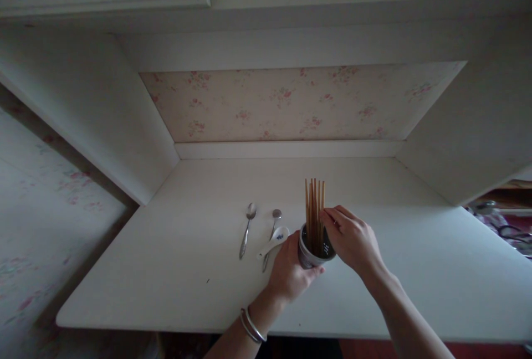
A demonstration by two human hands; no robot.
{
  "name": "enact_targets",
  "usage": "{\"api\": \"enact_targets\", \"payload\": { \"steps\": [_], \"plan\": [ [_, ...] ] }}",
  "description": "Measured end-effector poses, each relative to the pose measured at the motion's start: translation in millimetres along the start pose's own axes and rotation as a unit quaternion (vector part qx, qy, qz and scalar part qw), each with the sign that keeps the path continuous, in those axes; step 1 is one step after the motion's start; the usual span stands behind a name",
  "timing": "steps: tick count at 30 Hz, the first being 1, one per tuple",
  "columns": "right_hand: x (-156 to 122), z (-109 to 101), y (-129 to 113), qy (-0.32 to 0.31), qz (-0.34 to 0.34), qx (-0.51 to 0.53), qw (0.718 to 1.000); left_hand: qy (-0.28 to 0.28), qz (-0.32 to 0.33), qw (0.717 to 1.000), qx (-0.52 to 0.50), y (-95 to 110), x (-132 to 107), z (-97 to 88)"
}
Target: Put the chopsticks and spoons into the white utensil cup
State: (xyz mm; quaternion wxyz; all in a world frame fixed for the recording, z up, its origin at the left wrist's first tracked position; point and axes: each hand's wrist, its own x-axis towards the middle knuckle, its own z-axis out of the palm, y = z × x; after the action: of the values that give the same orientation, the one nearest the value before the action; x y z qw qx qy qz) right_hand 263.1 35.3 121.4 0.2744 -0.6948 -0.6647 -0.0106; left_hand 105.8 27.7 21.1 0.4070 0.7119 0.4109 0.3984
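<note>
left fingers [318, 272] wrapped round holder [310, 260], right fingers [332, 216] pinching chopsticks [313, 212]; blue motif [280, 236] on white spoon [271, 245] indistinct.

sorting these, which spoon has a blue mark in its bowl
The white spoon, beside the left hand; the leftmost spoon and the round-headed spoon show plain silvery metal.

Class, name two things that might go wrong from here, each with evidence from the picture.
1. The chopsticks stand well above the rim of the perforated holder, so the right hand beside them might knock some askew.
2. The left hand, gripping the holder, appears close to the white soup spoon, which lies across a metal spoon; a bump might make it slide.
</note>
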Motion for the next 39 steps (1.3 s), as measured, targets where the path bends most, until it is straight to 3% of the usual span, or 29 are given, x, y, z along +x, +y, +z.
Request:
{"api": "enact_targets", "payload": {
  "steps": [14, 18, 22, 27, 31, 33, 35, 37, 39],
  "plan": [
    [-9.6, 10.2, 15.6, 0.010, 0.034, 0.102, 0.994, -0.001, -0.011, 1.000, 0.001, -1.5, -0.7, 1.4],
    [-29.3, 18.1, 28.7, -0.011, 0.081, 0.259, 0.962, -0.007, -0.015, 1.000, -0.017, 5.2, -0.9, -2.0],
    [-56.2, 39.9, 33.7, -0.077, 0.097, 0.378, 0.917, -0.022, -0.013, 0.999, -0.029, 18.6, 2.5, -8.2],
    [-70.0, 63.1, 26.4, -0.078, 0.108, 0.373, 0.918, -0.023, 0.003, 0.999, -0.030, 22.8, 3.3, -7.3],
    [-68.5, 65.1, 21.3, -0.064, 0.131, 0.366, 0.919, 0.018, -0.011, 1.000, 0.021, 14.5, -19.4, -4.2],
    [-68.4, 66.0, 20.4, -0.067, 0.132, 0.374, 0.916, 0.044, -0.025, 0.998, 0.038, 15.4, -34.7, -12.4],
    [-69.5, 69.4, 20.2, -0.061, 0.136, 0.372, 0.916, 0.046, -0.041, 0.997, 0.039, 20.1, -43.6, -31.8],
    [-71.3, 74.6, 19.8, -0.043, 0.143, 0.369, 0.917, 0.036, -0.069, 0.996, 0.049, 23.6, -40.6, -61.0],
    [-73.3, 80.2, 18.5, -0.026, 0.149, 0.369, 0.917, 0.070, -0.110, 0.988, 0.083, 19.9, -25.6, -93.5]
  ]
}}
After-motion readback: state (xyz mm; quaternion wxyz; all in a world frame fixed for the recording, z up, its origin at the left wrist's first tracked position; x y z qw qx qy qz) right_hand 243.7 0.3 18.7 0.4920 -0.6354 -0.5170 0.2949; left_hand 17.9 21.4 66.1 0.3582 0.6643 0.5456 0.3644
